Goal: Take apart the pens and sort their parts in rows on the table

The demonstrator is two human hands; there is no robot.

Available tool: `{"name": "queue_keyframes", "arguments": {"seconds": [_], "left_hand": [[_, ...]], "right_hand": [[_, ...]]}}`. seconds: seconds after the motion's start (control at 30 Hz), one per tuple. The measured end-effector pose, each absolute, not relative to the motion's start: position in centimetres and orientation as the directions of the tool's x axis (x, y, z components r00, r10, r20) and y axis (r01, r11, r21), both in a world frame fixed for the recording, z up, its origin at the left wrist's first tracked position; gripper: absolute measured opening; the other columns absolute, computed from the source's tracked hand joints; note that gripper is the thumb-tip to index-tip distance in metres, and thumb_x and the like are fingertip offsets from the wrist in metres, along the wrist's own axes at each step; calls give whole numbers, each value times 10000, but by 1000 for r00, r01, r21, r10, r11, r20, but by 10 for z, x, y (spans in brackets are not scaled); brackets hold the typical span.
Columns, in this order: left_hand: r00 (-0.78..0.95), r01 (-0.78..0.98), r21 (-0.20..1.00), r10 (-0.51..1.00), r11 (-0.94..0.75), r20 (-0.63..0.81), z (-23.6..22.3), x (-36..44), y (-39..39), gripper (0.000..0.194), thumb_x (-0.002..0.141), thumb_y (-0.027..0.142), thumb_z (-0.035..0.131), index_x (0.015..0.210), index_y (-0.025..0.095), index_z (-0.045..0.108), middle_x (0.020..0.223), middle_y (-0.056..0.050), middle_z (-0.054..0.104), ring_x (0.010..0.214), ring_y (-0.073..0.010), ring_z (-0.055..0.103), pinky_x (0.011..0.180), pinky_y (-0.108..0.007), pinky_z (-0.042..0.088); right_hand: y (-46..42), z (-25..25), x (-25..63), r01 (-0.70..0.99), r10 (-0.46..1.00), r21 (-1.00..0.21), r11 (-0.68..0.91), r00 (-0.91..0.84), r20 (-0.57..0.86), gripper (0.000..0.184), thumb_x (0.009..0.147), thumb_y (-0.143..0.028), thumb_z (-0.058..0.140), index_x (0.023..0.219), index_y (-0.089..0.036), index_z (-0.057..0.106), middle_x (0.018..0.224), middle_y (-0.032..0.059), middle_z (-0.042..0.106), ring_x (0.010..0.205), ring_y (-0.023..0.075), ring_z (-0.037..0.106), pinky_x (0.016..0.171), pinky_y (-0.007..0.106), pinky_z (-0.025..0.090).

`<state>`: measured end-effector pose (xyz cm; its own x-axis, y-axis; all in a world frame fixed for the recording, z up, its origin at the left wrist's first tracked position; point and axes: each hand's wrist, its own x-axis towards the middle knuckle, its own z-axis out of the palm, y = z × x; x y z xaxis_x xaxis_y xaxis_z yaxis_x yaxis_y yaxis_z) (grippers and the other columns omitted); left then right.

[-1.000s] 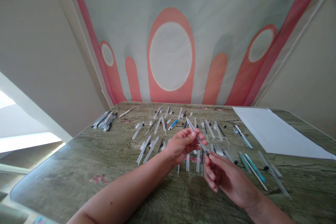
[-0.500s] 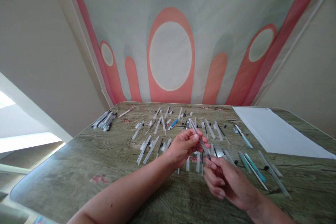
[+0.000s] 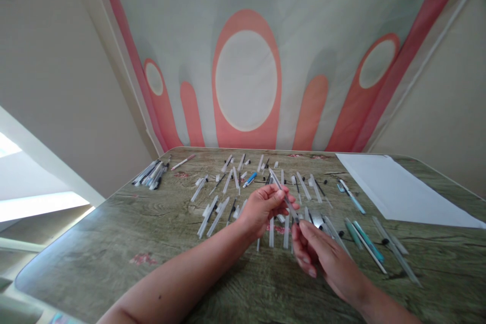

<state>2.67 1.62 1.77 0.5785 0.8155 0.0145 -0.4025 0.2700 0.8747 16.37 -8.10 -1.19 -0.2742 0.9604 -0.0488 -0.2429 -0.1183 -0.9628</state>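
Between my two hands, above the table, is a clear pen [image 3: 289, 205], slanting from upper left to lower right. My left hand [image 3: 268, 207] pinches its barrel with thumb and fingers. At the lower, dark end my right hand [image 3: 319, 250] has thumb and fingertips closed on the pen. Around and beneath the hands lie several clear pen barrels [image 3: 217, 217], dark refills [image 3: 231, 211] and small caps. A blue pen [image 3: 250, 179] lies behind my left hand. What the fingers cover at the pen's dark end is hidden.
A bundle of pens [image 3: 152, 174] lies at the far left, with a pink-and-white pen [image 3: 183, 162] beside it. Teal pen parts [image 3: 368, 241] and a clear barrel [image 3: 398, 255] lie at the right. White paper [image 3: 398, 192] covers the back right of the wooden-patterned table [image 3: 94, 253].
My right hand shifted slightly down and right at the pen's dark end, then back up and left. Both hands keep hold of the pen; the loose parts look unmoved.
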Motion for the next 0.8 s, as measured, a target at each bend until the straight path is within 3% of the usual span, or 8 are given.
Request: {"name": "queue_keyframes", "arguments": {"seconds": [0.1, 0.2, 0.3, 0.43, 0.63, 0.8], "left_hand": [[561, -382, 891, 828, 246, 11, 17, 27, 15, 246, 791, 329, 620, 911, 131, 538, 842, -68, 645, 793, -193, 662, 594, -207, 446], [521, -351, 914, 854, 202, 11, 16, 28, 15, 274, 769, 358, 637, 871, 130, 525, 833, -67, 646, 783, -195, 662, 574, -208, 446], [482, -330, 925, 876, 186, -4, 16, 29, 16, 312, 739, 389, 659, 822, 136, 496, 796, -55, 645, 742, -190, 663, 548, -208, 444], [465, -328, 922, 885, 204, -31, 17, 29, 15, 345, 721, 408, 670, 799, 146, 459, 755, -42, 644, 709, -187, 666, 524, -201, 441], [486, -335, 916, 873, 220, -32, 19, 30, 12, 355, 713, 419, 673, 787, 152, 451, 735, -35, 649, 672, -182, 664, 511, -203, 440], [600, -310, 909, 799, 278, -40, 19, 29, 11, 314, 750, 381, 651, 882, 118, 544, 836, -81, 661, 737, -179, 665, 585, -218, 465]], "right_hand": [[-78, -14, 166, -148, 979, -985, -84, -199, -54, 325, 937, -465, 307, 843, -197, 466, 591, -64, 382, 453, 76, 324, 423, 213, 243], [-75, -17, 169, 92, 997, -995, -29, -67, -35, 327, 920, -491, 334, 827, -209, 469, 578, -62, 382, 472, 95, 343, 432, 221, 261], [-74, -18, 171, 315, 999, -947, 54, -11, 53, 339, 928, -478, 312, 765, -219, 458, 569, -48, 420, 513, 121, 403, 491, 245, 302], [-76, -16, 171, 461, 988, -876, 139, -3, 155, 284, 931, -424, 346, 745, -233, 444, 588, -36, 462, 545, 144, 446, 526, 263, 300], [-76, -17, 171, 460, 985, -873, 165, -39, 166, 271, 923, -394, 382, 717, -233, 451, 593, -31, 480, 547, 147, 450, 527, 262, 288], [-77, -17, 169, 243, 996, -967, 80, -66, 66, 325, 919, -451, 361, 736, -217, 491, 598, -34, 454, 527, 121, 398, 486, 239, 298]]}}
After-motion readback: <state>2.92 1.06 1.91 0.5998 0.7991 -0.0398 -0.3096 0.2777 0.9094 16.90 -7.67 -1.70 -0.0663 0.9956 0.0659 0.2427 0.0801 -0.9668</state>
